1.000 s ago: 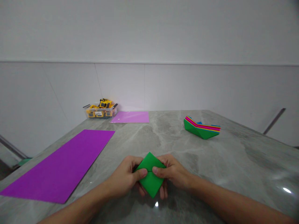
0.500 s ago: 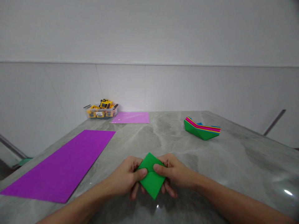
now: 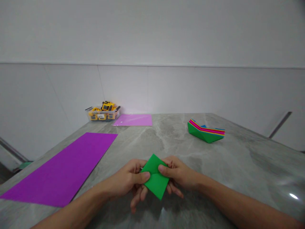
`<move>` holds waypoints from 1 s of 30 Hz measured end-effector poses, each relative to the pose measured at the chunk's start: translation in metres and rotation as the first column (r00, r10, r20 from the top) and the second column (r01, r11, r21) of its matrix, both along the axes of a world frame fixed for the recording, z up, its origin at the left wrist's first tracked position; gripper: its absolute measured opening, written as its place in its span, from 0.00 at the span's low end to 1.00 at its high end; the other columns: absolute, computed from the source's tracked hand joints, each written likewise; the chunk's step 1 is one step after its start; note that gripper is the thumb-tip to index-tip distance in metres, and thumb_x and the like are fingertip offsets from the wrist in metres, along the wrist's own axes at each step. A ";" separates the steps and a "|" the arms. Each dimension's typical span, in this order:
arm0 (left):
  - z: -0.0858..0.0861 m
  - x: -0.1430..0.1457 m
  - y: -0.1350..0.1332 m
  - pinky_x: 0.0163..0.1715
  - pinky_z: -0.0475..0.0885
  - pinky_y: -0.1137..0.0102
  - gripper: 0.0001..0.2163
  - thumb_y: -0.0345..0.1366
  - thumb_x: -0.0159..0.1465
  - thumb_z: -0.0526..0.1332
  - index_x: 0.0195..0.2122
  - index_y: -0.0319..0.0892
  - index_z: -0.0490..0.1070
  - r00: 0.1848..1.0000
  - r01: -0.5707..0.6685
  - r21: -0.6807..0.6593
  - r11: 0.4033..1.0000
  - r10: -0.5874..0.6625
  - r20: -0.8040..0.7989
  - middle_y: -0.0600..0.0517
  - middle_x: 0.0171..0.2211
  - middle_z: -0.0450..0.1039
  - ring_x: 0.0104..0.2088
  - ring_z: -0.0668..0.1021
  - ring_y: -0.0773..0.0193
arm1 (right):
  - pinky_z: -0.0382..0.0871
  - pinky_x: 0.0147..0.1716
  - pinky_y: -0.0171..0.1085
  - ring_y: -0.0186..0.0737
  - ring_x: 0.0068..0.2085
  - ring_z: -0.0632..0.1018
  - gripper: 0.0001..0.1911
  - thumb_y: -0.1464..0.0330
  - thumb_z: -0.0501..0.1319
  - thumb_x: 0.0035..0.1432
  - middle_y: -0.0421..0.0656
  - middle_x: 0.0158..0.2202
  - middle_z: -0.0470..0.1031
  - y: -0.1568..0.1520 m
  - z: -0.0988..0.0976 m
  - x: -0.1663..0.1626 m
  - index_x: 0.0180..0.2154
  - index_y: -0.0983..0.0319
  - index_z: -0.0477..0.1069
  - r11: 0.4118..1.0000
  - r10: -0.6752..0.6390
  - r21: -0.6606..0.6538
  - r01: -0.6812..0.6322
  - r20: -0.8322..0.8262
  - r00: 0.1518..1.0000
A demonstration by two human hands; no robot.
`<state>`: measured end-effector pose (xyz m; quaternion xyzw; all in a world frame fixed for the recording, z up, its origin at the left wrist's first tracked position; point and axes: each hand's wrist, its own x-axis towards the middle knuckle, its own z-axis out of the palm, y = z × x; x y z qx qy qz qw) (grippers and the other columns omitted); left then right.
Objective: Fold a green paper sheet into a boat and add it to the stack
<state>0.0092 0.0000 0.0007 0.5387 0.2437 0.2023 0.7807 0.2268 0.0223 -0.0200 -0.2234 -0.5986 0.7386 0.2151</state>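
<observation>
A small diamond of folded green paper point(image 3: 156, 184) is held up between my two hands, just above the table near its front. My left hand point(image 3: 132, 178) pinches its left corner, thumb on the front face and fingers behind. On the right corner my right hand point(image 3: 175, 173) grips in the same way, its thumb close to the middle. A crease or edge runs across the paper between the thumbs. Some lower fingers of both hands stick out below, and the back of the paper is hidden.
On the grey marbled table point(image 3: 164, 136), a large purple sheet point(image 3: 64, 168) lies at left. A folded paper boat point(image 3: 206, 133), green with coloured stripes, sits at right. Toward the wall are a clear box point(image 3: 102, 115) of yellow toy vehicles and a pink sheet point(image 3: 134, 120).
The green paper has tilted slightly, its bottom corner swinging right and up. Lower fingers of my left hand have spread further downward. Both hands keep their hold.
</observation>
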 end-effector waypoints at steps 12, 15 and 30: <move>-0.015 0.008 0.000 0.14 0.67 0.79 0.31 0.65 0.52 0.63 0.32 0.35 0.71 0.931 -0.222 0.258 0.940 0.284 -0.230 0.48 0.21 0.75 0.17 0.78 0.65 | 0.69 0.15 0.27 0.31 0.17 0.75 0.30 0.44 0.64 0.51 0.41 0.19 0.74 -0.002 -0.001 -0.005 0.30 0.67 0.70 0.963 -0.223 0.180 0.203 0.101 0.970; -0.012 0.003 -0.001 0.14 0.66 0.78 0.30 0.64 0.54 0.62 0.28 0.35 0.71 0.968 -0.038 0.192 0.981 0.084 -0.238 0.49 0.20 0.74 0.15 0.76 0.68 | 0.67 0.14 0.27 0.31 0.15 0.73 0.30 0.44 0.63 0.51 0.41 0.18 0.73 -0.003 0.002 -0.001 0.28 0.67 0.69 0.985 -0.133 0.122 0.121 0.095 0.987; -0.016 0.017 -0.003 0.09 0.55 0.79 0.26 0.62 0.56 0.60 0.27 0.40 0.64 0.860 -0.414 0.339 0.845 0.485 -0.158 0.55 0.15 0.71 0.09 0.72 0.68 | 0.71 0.18 0.29 0.34 0.20 0.77 0.30 0.46 0.67 0.49 0.43 0.23 0.75 -0.008 -0.001 -0.016 0.35 0.68 0.72 0.980 -0.199 0.026 0.199 0.000 0.980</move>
